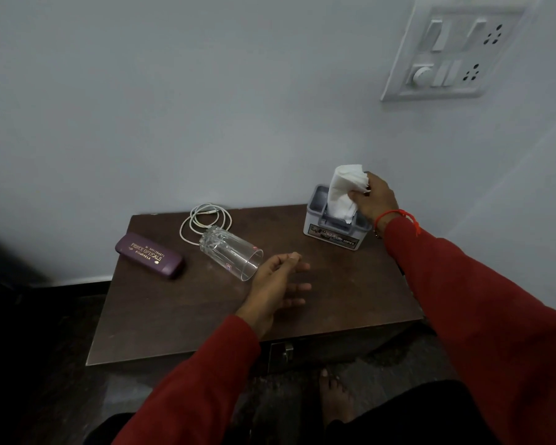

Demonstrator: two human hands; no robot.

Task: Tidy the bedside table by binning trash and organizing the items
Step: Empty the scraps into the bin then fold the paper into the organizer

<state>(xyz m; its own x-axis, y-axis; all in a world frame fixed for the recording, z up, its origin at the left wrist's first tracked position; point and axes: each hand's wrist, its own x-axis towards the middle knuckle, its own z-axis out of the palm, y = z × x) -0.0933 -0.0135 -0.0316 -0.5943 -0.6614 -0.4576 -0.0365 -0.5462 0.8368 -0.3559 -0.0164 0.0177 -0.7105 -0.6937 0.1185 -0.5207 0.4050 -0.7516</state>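
1. Fingers (359, 196) of the right hand (374, 199) curl around a white tissue (344, 191) and pinch it; the tissue sticks up out of a small grey box (334, 234)
2. That box sits at the back right part of the brown bedside table (206, 316), close to the wall (206, 107)
3. Over the middle of the table the left hand (278, 284) hangs with its fingers spread out and loose, and it holds nothing
4. Just beside the left hand's thumb lies a clear glass (230, 252), tipped over on its side with its open mouth facing the hand; I cannot tell if they touch
5. Behind the glass is a white cable (203, 220) rolled in loops, and the bottom of the glass lies over part of it
6. At the left side of the table lies a purple glasses case (150, 255) with gold letters, apart from the glass
7. Both arms wear red sleeves (479, 300), and a red string (398, 215) goes round the right wrist
8. On the wall up at the right is a white switch board (456, 49)
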